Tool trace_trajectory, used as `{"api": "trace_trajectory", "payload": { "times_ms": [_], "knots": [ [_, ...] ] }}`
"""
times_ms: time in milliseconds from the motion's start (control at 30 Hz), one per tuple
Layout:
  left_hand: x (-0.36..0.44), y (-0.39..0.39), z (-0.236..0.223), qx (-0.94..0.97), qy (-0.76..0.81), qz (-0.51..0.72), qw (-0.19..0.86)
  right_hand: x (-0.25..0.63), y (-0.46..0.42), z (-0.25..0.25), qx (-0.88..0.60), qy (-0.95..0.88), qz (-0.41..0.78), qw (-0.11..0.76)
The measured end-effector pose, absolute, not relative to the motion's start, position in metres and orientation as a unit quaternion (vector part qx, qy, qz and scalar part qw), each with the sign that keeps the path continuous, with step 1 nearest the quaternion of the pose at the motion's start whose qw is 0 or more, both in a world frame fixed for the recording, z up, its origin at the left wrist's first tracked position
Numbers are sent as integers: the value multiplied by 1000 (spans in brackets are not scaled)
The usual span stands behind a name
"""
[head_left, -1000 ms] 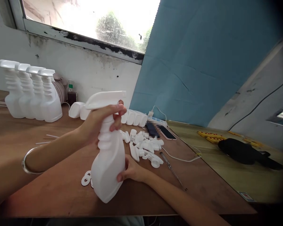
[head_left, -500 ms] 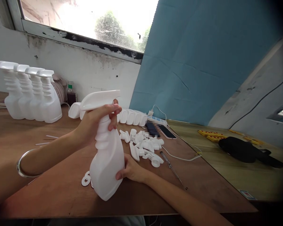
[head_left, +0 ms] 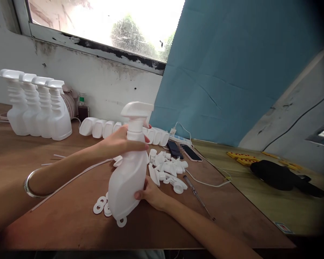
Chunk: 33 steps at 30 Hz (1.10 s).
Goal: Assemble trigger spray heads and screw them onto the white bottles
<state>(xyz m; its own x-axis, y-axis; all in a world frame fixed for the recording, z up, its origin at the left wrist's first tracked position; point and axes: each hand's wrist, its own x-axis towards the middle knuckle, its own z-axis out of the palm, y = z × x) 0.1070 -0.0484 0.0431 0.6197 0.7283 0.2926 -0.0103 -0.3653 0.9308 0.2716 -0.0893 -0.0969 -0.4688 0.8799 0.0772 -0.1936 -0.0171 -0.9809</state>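
Both my hands are closed on one white spray bottle (head_left: 128, 180), tilted a little, over the front of the brown table (head_left: 78, 230). My left hand (head_left: 124, 140) wraps the ribbed neck just under the trigger head (head_left: 136, 109); some of its fingers are hidden behind the bottle. Low on the bottle's right side, my right hand (head_left: 151, 194) grips the body with the thumb in front. Several flat white rings (head_left: 98, 207) lie left of the bottle's base. Loose white trigger heads (head_left: 172, 167) are heaped to its right.
Finished-looking spray bottles (head_left: 56, 118) stand in a row at the left. More white bottles (head_left: 98, 128) lie along the wall. A screwdriver (head_left: 196, 192), phones (head_left: 191, 153) and a white cable (head_left: 216, 184) lie at the right. Thin white tubes (head_left: 78, 174) pass under my left forearm.
The bottle has turned and now stands more upright. My left hand has shifted from the trigger head down to the neck. My right hand keeps its hold on the body.
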Motion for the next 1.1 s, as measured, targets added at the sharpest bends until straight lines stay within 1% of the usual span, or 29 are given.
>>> {"api": "trace_trajectory", "payload": {
  "times_ms": [100,167,367,467,500,567,600,633,700,867,1100],
  "knots": [
    [99,-39,45,832,225,231,451,271,-87,-100,-307,-557,633,441],
    [90,-32,49,857,253,217,393,271,-85,-102,-302,-556,631,449],
    [40,-30,86,796,406,386,229,273,-81,-104,-274,-559,657,425],
    [6,-32,104,716,506,472,91,274,-81,-103,-276,-571,656,408],
    [-5,-31,108,692,540,478,33,274,-81,-103,-278,-574,656,404],
    [-26,-24,111,658,599,451,-77,275,-81,-102,-284,-575,656,399],
    [-34,-17,111,638,626,433,-119,275,-82,-102,-288,-574,656,397],
    [-42,-10,110,622,648,417,-139,275,-82,-102,-292,-574,654,396],
    [-53,7,105,605,673,407,-126,275,-82,-102,-299,-574,654,391],
    [-64,47,82,617,662,425,-24,275,-82,-100,-303,-580,662,366],
    [-71,79,53,630,633,450,9,275,-81,-103,-302,-575,666,367]
  ]
}}
